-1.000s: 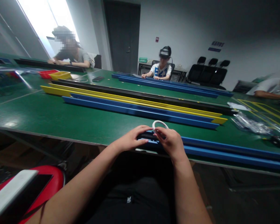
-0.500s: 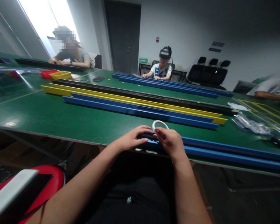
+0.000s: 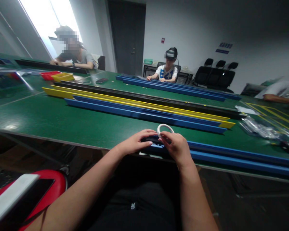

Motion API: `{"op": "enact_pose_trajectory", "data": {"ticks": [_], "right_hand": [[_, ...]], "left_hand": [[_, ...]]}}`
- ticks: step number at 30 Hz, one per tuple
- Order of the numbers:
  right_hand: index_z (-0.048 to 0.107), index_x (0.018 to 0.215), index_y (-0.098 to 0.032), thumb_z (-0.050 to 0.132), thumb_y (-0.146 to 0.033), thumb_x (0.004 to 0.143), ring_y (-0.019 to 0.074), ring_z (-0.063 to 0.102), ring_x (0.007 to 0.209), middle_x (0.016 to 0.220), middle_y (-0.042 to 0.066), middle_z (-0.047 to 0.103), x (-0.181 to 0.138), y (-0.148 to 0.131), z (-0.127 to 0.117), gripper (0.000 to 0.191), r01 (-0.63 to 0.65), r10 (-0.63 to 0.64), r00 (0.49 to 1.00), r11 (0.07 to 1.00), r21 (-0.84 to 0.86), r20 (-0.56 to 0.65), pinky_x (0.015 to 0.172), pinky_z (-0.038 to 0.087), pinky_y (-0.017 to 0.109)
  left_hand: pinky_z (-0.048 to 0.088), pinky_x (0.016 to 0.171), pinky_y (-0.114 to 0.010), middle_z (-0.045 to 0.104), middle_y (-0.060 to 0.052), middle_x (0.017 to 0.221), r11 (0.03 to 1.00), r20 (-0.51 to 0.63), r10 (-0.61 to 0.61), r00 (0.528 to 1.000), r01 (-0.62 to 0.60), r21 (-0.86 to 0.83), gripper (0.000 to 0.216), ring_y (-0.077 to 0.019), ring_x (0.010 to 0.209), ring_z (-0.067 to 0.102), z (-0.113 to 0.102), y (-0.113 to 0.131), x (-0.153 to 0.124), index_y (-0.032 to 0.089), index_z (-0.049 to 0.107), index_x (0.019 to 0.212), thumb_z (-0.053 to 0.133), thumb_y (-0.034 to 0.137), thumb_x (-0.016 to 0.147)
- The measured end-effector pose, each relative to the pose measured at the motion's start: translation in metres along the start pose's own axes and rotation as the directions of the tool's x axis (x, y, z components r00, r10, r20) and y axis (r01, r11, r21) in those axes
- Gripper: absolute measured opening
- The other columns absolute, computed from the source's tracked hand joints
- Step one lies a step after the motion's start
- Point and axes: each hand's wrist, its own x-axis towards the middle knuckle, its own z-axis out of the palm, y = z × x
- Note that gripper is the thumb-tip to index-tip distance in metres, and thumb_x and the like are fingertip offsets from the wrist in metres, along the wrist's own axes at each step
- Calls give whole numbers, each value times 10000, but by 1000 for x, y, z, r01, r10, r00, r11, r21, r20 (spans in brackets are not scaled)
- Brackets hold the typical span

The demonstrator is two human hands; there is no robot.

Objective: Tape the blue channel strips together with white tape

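Observation:
A long blue channel rail (image 3: 233,158) lies along the near edge of the green table (image 3: 91,130). My left hand (image 3: 134,141) spans its left end, fingers over the far side and thumb on the near side, closed on it. Pinched between the thumb and fingers of my right hand (image 3: 178,147) is a white ring, like a roll of tape (image 3: 158,129), standing upright just above the rail. My right fingers hide its lower part and some of the rail beneath.
Beyond my hands lie another blue rail (image 3: 139,116), a yellow rail (image 3: 60,93) and a black rail (image 3: 125,96). Clear plastic bags (image 3: 258,127) sit at right. Yellow (image 3: 62,77) and red trays (image 3: 48,75) stand at far left. A red stool (image 3: 55,183) is beside me. Several people sit around.
My left thumb and fingers have shifted very slightly at the rail's end. The right hand and the white ring stay practically in place.

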Motion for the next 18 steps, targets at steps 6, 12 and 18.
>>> {"op": "enact_pose_trajectory", "data": {"ticks": [6, 12, 18], "right_hand": [[697, 1080, -295, 608, -373, 919, 189, 657, 793, 893, 32, 749, 0, 1, -1, 201, -2, 2, 1000, 1000, -8, 13, 745, 418, 290], [704, 1050, -304, 605, -389, 924, 180, 657, 788, 897, 16, 752, 0, -1, -1, 181, 26, -26, 1000, 999, -21, 6, 741, 406, 285], [714, 1046, -318, 587, -406, 934, 165, 646, 762, 909, 0, 759, 0, 0, -1, 191, 66, -65, 998, 997, -47, 20, 721, 389, 281]], "left_hand": [[308, 1177, -425, 530, -73, 1414, 999, -15, 13, 1000, -14, -37, 382, -233, 1357, 448, -1, 3, 0, 272, 620, 1296, 596, 336, 920], [395, 1111, -413, 614, -78, 1296, 1000, -94, 13, 996, -13, 10, 266, -233, 1252, 543, 3, 6, 2, 244, 706, 1128, 638, 339, 890], [447, 1041, -366, 666, -74, 1186, 995, -146, 44, 988, -30, 99, 181, -210, 1142, 600, 10, 10, 5, 218, 722, 1010, 647, 325, 885]]}}
